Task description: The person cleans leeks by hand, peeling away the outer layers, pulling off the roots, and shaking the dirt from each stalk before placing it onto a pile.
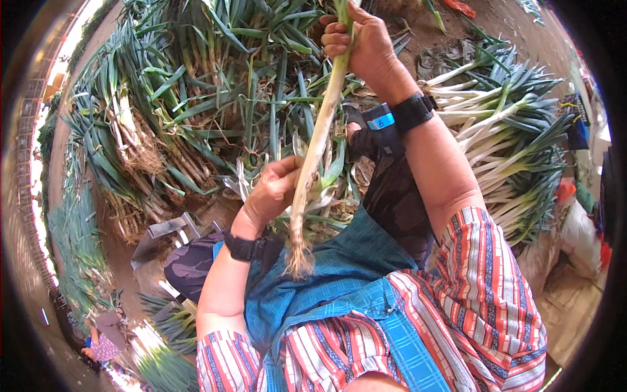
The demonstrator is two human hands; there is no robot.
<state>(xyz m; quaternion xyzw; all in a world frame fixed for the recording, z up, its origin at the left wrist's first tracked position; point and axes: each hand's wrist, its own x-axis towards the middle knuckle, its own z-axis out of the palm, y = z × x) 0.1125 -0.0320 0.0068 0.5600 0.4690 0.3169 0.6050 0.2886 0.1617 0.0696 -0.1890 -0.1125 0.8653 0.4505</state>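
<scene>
My right hand (360, 44) grips a long leek (323, 132) near its green top, at the upper middle of the view. The leek slants down to its root end, which hangs over my blue apron (338, 264). At the leek's left side my left hand (277, 188) has its fingers bent, with the fingertips hidden behind the stalk. Whether they pinch a leaf there is not clear. Peeled-back pale and green leaves (325, 188) stick out just right of the stalk.
Piles of unpeeled leeks with roots (142, 147) lie at the left and ahead. Cleaner white leeks (490, 147) are stacked at the right. A metal frame (159, 235) stands by my left knee. Trimmings cover the ground between my feet. Another person (103, 345) is at the far lower left.
</scene>
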